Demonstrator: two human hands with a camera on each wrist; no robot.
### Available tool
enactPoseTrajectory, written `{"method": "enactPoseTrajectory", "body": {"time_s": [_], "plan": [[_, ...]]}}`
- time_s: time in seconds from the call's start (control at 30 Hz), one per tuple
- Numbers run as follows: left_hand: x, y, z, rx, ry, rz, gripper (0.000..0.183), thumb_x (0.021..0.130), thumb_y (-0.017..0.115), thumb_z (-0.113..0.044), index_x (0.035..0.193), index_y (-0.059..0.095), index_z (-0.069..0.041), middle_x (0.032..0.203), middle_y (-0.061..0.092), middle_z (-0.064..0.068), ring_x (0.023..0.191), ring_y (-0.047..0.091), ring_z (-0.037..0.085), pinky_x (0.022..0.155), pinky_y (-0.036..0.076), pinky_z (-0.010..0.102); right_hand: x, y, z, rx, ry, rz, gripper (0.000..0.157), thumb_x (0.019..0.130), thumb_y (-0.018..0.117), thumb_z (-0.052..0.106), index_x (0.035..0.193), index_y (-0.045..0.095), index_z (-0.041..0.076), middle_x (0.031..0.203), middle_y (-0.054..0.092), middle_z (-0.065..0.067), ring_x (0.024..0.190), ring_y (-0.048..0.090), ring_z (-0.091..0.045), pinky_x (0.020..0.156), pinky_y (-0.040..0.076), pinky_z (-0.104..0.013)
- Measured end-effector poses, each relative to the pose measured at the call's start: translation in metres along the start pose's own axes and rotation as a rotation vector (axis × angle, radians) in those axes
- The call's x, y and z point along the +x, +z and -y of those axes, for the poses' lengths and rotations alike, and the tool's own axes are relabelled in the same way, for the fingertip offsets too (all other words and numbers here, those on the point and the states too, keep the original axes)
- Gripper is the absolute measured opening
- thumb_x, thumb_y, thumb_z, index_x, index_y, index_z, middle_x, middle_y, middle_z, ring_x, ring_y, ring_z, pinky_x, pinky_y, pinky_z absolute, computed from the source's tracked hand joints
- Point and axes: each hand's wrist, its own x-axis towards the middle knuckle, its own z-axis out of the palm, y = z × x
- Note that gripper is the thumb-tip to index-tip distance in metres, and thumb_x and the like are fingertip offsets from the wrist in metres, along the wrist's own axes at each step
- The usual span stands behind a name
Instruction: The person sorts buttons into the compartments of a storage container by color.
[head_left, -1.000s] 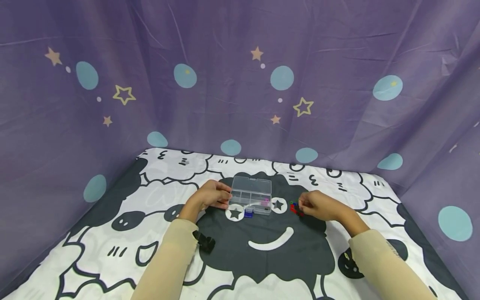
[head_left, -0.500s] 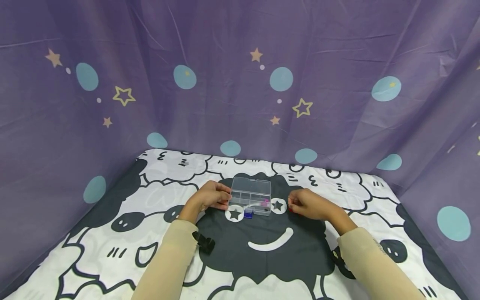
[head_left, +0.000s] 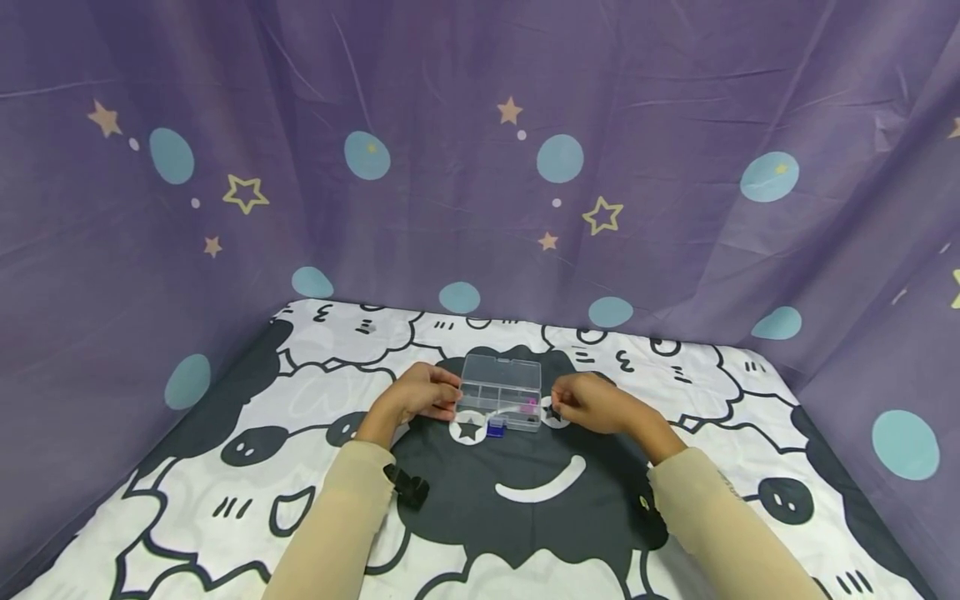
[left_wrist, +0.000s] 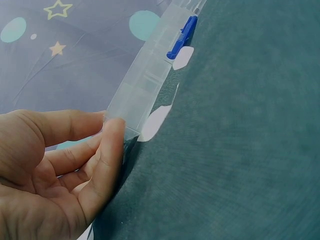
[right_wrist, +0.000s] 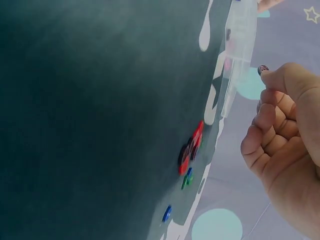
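A clear plastic compartment box (head_left: 501,372) lies on the patterned cloth with its lid raised back. A small pink item (head_left: 529,404) shows in its right part, and a blue latch (left_wrist: 182,37) is at its front. My left hand (head_left: 423,390) grips the box's left end, thumb and forefinger at the corner in the left wrist view. Just right of the box, my right hand (head_left: 592,402) pinches a small dark round piece (right_wrist: 263,69) between thumb and forefinger. The other fingers of that hand are curled in.
Several small pieces lie on the dark part of the cloth in the right wrist view: red and black ones (right_wrist: 191,148), green (right_wrist: 187,179) and blue (right_wrist: 167,214). A purple curtain (head_left: 420,217) hangs behind the table.
From among the coloured pieces, my right hand has moved left toward the box's right side. My left hand stays at the box's left end.
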Motion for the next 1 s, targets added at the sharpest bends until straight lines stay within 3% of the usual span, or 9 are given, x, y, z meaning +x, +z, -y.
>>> {"method": "enactPoseTrajectory", "body": {"time_s": [0.23,0.57,1.0], "plan": [[-0.001,0.000,-0.002,0.003,0.003,0.006,0.032,0.087,0.066,-0.003,0.118,0.061,0.003,0.101,0.062,0.020,0.070,0.068,0.025,0.067,0.061,0.038,0.008,0.003,0.008,0.038,-0.003,0.025,0.013,0.092,0.057,0.007,0.081,0.060,0.012,0.055,0.040,0.010,0.046,0.033,-0.001,0.044,0.030,-0.018],[0.000,0.000,-0.001,0.005,0.003,0.014,0.032,0.088,0.065,-0.003,0.118,0.060,0.003,0.101,0.062,0.020,0.070,0.067,0.025,0.066,0.061,0.037,0.017,0.008,0.009,0.010,-0.008,0.012,0.010,0.092,0.057,0.007,0.084,0.064,0.008,0.054,0.045,0.010,0.046,0.036,0.000,0.043,0.034,-0.018],[-0.001,0.000,-0.002,0.012,0.003,0.014,0.031,0.088,0.066,-0.004,0.118,0.061,0.003,0.102,0.062,0.020,0.073,0.068,0.028,0.067,0.061,0.038,-0.008,-0.001,-0.004,0.018,0.068,0.001,0.007,0.093,0.060,0.010,0.087,0.063,0.010,0.058,0.047,0.008,0.047,0.040,-0.004,0.047,0.040,-0.022]]}}
